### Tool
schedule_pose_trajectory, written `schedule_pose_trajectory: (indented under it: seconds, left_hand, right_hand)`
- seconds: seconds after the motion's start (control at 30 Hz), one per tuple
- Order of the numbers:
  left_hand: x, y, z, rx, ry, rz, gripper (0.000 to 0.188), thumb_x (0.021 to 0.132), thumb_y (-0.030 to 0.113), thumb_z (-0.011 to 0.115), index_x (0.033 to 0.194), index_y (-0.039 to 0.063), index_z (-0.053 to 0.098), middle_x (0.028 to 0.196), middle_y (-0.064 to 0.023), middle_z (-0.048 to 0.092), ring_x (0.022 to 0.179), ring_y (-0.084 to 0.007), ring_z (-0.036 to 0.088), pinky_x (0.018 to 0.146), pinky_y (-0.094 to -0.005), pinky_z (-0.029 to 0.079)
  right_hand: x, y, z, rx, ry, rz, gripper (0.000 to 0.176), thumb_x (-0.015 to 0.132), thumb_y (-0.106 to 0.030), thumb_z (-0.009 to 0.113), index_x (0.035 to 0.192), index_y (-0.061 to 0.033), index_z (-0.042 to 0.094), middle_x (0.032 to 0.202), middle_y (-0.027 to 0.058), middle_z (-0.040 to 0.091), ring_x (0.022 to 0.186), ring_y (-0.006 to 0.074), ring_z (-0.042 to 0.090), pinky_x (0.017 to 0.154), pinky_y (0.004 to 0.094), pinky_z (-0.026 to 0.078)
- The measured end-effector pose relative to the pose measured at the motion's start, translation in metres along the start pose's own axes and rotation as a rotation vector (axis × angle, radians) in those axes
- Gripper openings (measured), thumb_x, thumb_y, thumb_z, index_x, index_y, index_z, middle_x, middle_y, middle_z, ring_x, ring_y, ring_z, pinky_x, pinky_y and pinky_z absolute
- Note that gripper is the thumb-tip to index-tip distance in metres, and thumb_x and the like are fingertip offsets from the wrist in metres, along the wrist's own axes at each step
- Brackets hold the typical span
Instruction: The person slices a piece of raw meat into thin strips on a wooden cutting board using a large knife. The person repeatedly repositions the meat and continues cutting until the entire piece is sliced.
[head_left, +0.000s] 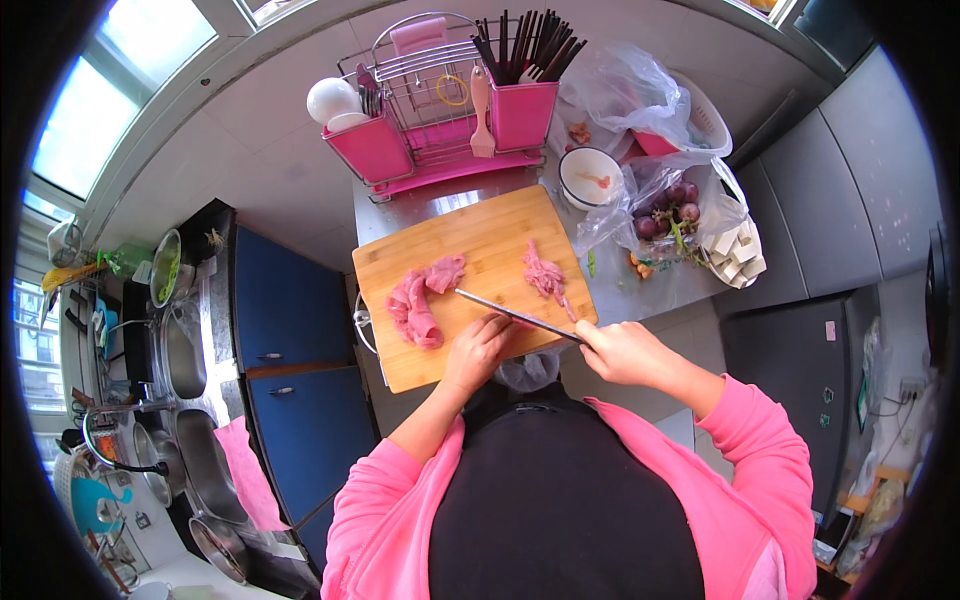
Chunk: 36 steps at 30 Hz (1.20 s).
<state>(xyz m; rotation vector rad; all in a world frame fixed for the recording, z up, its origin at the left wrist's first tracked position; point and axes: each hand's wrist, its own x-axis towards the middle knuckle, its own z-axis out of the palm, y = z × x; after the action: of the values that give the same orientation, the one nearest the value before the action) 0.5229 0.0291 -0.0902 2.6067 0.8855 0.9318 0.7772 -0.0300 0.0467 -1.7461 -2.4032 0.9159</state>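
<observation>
My right hand (616, 351) grips the handle of a kitchen knife (517, 313), whose blade points left over a bamboo cutting board (480, 225). Beside the blade, my left hand (480, 349) presses with bent fingers near the board's front edge. A bit of pink meat (523, 324) shows by its fingertips, mostly hidden by the knife and hand. Larger slices of raw meat (414, 304) lie on the left part of the board. Thin strips of cut meat (544, 271) form a small pile on the right part, one strip trailing towards the right hand.
Behind the board stands a wire rack with pink holders (523, 112) of chopsticks and cutlery. To the right are an enamel bowl (590, 178), grapes (679, 206) in plastic bags and white blocks (736, 253) in a container. A sink (185, 352) is at the left.
</observation>
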Motion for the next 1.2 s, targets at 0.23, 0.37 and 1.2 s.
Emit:
schedule_pose_trajectory:
  seconds: [0.23,0.37,1.2]
  left_hand:
    - [-0.008,-0.003,0.005,-0.040,-0.061,-0.056,0.035,0.073,0.006,0.065,0.108,0.008,0.070,0.109,-0.0073,0.068,0.103,-0.0273,0.064,0.085,-0.0371,0.055]
    - [-0.002,0.003,-0.001,-0.035,-0.077,-0.085,0.031,0.073,0.005,0.068,0.103,0.009,0.071,0.104,-0.0058,0.068,0.099,-0.0261,0.064,0.080,-0.0363,0.055]
    - [0.002,0.005,-0.004,-0.044,-0.003,-0.065,0.027,0.075,0.004,0.070,0.101,0.008,0.070,0.105,-0.0064,0.068,0.092,-0.0263,0.066,0.076,-0.0365,0.056]
  right_hand:
    - [-0.002,-0.002,0.006,-0.050,-0.041,0.000,0.015,0.091,-0.014,0.052,0.099,-0.0035,0.045,0.066,0.0222,0.062,0.063,0.0442,0.062,0.057,0.0540,0.048]
    - [0.037,-0.008,0.030,0.022,0.086,-0.089,0.016,0.091,-0.014,0.052,0.098,-0.0030,0.045,0.066,0.0230,0.062,0.064,0.0449,0.061,0.058,0.0551,0.047]
    - [0.041,0.001,0.023,0.138,0.002,0.031,0.023,0.092,-0.019,0.050,0.108,-0.0029,0.046,0.075,0.0273,0.063,0.075,0.0479,0.062,0.066,0.0558,0.048]
